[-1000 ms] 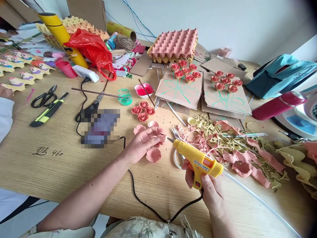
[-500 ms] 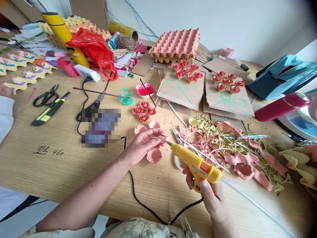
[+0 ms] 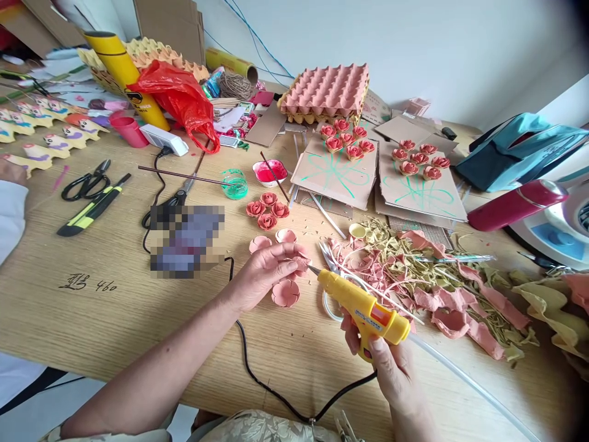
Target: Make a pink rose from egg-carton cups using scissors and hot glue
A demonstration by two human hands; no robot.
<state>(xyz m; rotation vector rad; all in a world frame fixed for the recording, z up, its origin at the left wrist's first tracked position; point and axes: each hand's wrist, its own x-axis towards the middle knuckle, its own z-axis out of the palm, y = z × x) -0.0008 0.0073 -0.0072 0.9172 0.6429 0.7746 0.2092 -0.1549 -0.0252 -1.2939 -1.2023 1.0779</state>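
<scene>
My right hand [image 3: 384,362] grips a yellow hot glue gun [image 3: 363,307] by its handle, with the nozzle aimed left. My left hand [image 3: 269,270] pinches a small pink paper flower piece [image 3: 301,263] right at the nozzle tip. A pink flower cup [image 3: 285,293] lies on the wooden table [image 3: 115,307] just under that hand. Two more pink cups [image 3: 272,239] sit behind it. The gun's black cord [image 3: 257,374] runs off the near edge.
Finished red paper roses [image 3: 267,210] lie mid-table, with more on two cardboard sheets [image 3: 338,172]. Pink and yellow scraps [image 3: 437,288] pile up at the right. Behind are a pink egg tray [image 3: 326,89], paint dish [image 3: 268,172], scissors [image 3: 85,181], utility knife [image 3: 92,205], red flask [image 3: 518,202].
The glue gun has shifted slightly left and down, its nozzle closing onto the piece in my left hand. My left hand stays almost still.
</scene>
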